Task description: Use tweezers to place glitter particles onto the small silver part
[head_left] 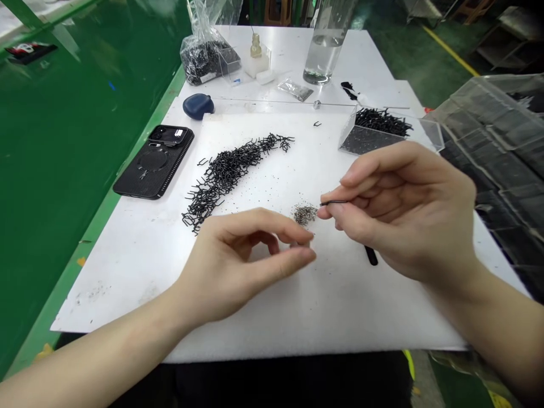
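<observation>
Between thumb and fingertips, my right hand point(408, 209) pinches a thin black piece point(334, 202), its end pointing left. My left hand point(250, 260) is just left of it, thumb and index finger curled nearly together; whatever sits between the tips is too small to make out. Behind the fingertips lies a small pile of brownish grains point(305, 214) on the white foam sheet point(272, 317). A long heap of small forked black pieces point(229, 170) stretches across the sheet's left side. Part of a black rod-like tool point(371, 255) shows beneath my right hand.
A clear tray point(352, 139) of black pieces stands behind my right hand. Farther back are a tall container of clear liquid point(325, 56), a small bottle point(255, 48) and a plastic bag point(204, 59). A phone point(155, 164) and blue case point(198, 106) lie left; stacked bins point(501, 164) right.
</observation>
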